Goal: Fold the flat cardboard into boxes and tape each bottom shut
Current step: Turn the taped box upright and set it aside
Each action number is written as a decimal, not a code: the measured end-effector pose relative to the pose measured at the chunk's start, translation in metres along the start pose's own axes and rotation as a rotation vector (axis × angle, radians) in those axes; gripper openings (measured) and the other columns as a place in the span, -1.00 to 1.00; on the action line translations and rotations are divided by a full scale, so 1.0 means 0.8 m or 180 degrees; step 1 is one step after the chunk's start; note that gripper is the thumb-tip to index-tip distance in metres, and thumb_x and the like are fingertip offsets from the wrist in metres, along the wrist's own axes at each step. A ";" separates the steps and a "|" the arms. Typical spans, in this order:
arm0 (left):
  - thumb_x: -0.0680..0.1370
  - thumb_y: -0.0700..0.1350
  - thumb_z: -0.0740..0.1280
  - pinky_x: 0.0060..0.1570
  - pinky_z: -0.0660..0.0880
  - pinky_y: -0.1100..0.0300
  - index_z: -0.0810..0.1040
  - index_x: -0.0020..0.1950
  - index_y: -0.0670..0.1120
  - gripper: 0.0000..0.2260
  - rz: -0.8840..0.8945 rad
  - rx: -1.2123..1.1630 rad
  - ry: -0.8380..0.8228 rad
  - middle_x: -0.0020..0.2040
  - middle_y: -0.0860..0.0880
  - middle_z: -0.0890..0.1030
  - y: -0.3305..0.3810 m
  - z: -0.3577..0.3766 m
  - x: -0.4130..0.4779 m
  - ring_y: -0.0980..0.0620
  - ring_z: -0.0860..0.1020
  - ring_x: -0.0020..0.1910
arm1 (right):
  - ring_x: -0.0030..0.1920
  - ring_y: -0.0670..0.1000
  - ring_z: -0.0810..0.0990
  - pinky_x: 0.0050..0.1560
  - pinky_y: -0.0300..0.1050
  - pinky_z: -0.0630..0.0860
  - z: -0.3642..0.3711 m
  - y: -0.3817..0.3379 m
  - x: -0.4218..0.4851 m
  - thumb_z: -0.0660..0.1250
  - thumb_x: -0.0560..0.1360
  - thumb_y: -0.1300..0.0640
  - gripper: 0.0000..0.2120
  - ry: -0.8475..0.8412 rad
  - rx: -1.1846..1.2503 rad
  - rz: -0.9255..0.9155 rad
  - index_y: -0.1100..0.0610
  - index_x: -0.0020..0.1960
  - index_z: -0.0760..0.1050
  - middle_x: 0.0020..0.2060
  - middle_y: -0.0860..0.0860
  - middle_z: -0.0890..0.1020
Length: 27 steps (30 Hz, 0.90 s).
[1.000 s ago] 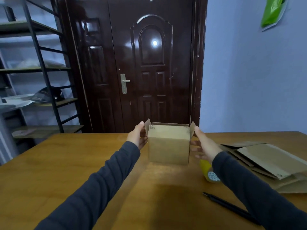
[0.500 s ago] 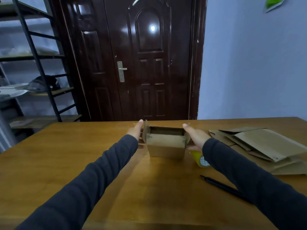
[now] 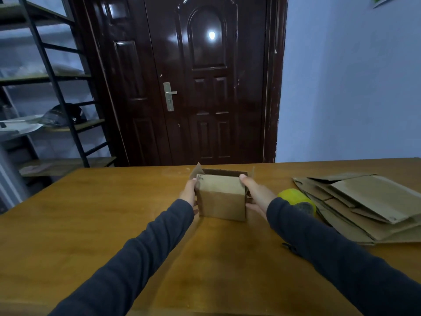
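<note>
A small brown cardboard box (image 3: 222, 200) stands upright on the wooden table (image 3: 91, 224), its top flaps open. My left hand (image 3: 189, 192) presses flat against its left side. My right hand (image 3: 256, 193) grips the right side, thumb over the near top edge. A stack of flat cardboard blanks (image 3: 364, 204) lies on the table to the right. A yellow-green tape roll (image 3: 296, 198) lies on the table between the blanks and my right forearm, partly hidden by my sleeve.
A black pen (image 3: 290, 248) pokes out from under my right forearm. A dark wooden door (image 3: 205, 87) stands behind the table's far edge. A metal shelf rack (image 3: 57, 87) with items fills the left background.
The box, held higher a second ago, now rests on the table a little nearer to me. Both hands stayed on its sides. The camera tilted down.
</note>
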<state>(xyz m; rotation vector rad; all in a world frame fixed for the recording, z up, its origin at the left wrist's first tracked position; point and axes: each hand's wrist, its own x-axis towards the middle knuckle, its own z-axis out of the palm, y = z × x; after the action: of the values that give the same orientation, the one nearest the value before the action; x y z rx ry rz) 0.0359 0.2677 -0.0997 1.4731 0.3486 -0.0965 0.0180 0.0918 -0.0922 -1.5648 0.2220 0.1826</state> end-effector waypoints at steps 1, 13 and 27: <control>0.61 0.10 0.10 0.22 0.29 0.03 0.25 0.48 -0.08 -0.52 0.0000 -0.0099 0.0019 0.44 -0.09 0.34 0.000 -0.001 0.005 -0.15 0.34 0.37 | 0.41 0.14 0.32 0.43 0.06 0.28 0.007 0.002 0.008 0.20 0.53 -0.21 -0.31 -0.0018 -0.0095 -0.0034 0.23 0.47 0.19 0.42 0.13 0.32; 0.66 0.02 0.01 0.30 0.24 0.14 0.21 0.50 -0.12 -0.56 0.0010 -0.0232 -0.0053 0.42 -0.06 0.37 0.050 0.001 0.100 -0.07 0.34 0.38 | 0.41 0.16 0.33 0.45 0.12 0.20 0.071 -0.019 0.151 -0.01 0.24 -0.54 0.01 0.0326 0.0229 0.0078 0.11 0.46 0.27 0.42 0.11 0.36; 0.62 0.07 0.04 0.34 0.20 0.03 0.24 0.49 -0.07 -0.54 0.0119 -0.0063 -0.0030 0.27 -0.04 0.47 0.067 0.001 0.195 -0.05 0.43 0.22 | 0.46 0.11 0.26 0.48 0.07 0.16 0.072 -0.038 0.248 0.07 0.49 -0.34 -0.23 0.0290 0.0779 -0.0164 0.15 0.51 0.16 0.48 0.11 0.26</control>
<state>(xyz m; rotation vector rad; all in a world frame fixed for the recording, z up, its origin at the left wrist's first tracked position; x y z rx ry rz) 0.1987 0.2955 -0.0932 1.4586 0.3134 -0.0699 0.2189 0.1444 -0.1134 -1.3350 0.2651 0.0417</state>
